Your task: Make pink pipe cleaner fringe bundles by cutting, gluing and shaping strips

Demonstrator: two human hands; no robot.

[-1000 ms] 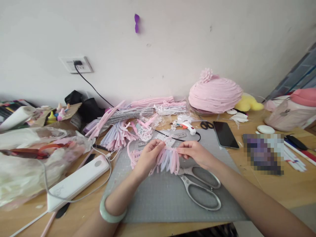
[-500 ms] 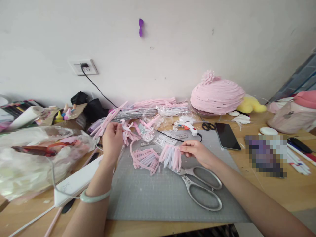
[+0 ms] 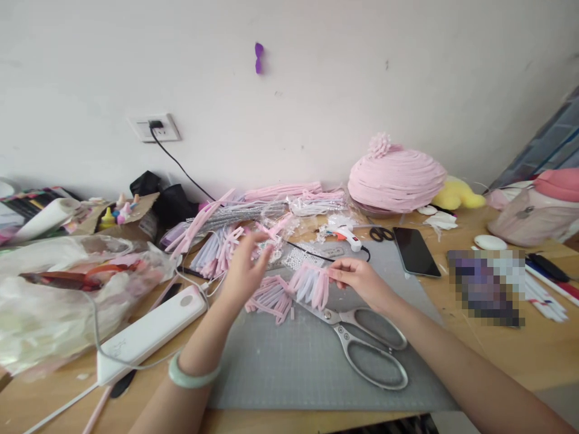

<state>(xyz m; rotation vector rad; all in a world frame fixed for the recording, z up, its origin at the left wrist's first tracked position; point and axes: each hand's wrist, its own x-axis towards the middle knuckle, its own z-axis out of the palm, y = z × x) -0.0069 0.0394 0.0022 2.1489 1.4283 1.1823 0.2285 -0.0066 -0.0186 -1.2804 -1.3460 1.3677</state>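
Observation:
My right hand (image 3: 359,278) pinches the upper right corner of a short fringe of pink and pale-lilac pipe cleaners (image 3: 310,288) above the grey cutting mat (image 3: 280,374). With fingers apart and nothing visible in them, my left hand (image 3: 248,265) hovers over the mat's far left part. Just below it lies a second pink and lilac pipe-cleaner piece (image 3: 270,295), partly covered by the hand. A bundle of pipe cleaners (image 3: 210,256) rests to its left. Large metal scissors (image 3: 346,331) lie on the mat, blades partly hidden under the fringe.
Behind the mat are a sheet of white beads (image 3: 307,256), a white glue gun (image 3: 348,235) with its cord, and black scissors (image 3: 382,232). A phone (image 3: 416,250) lies to the right. A white power bank-like box (image 3: 151,334) and a plastic bag (image 3: 49,313) occupy the left.
My left hand has moved right from the pipe-cleaner bundle toward the middle, and its fingers have spread. My right hand still holds the fringe, nearly in place. The view has shifted slightly.

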